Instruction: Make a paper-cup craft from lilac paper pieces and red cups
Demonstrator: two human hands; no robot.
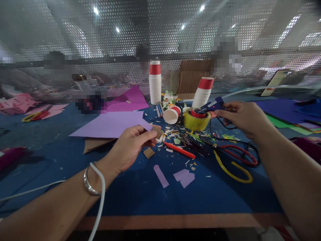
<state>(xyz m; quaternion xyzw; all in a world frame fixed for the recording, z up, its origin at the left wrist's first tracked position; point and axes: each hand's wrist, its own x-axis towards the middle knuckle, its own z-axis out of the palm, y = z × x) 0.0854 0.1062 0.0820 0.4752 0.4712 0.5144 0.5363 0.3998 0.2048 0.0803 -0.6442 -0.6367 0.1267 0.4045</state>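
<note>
My left hand (130, 145) pinches a small brown cardboard piece (157, 132) between thumb and fingers, beside the lilac paper sheet (112, 124). A similar cardboard square (148, 153) lies on the table just below it. My right hand (247, 117) grips a dark blue glue gun (213, 104) with a small red light, a black cord and a clear stick behind it. The gun's front end is over a yellow tape roll (197, 121). Cut lilac paper strips (161, 176) lie nearer the front edge. Scissors (234, 160) with red and yellow handles rest below my right hand.
Paper scraps litter the middle around an orange-red pen (179, 149). Behind stand cup stacks (155, 83), a tipped paper cup (172, 114) and a cardboard sheet (194, 78) against a perforated metal screen (165, 36). Coloured sheets (278, 108) lie right. A white cable (101, 194) crosses my left wrist.
</note>
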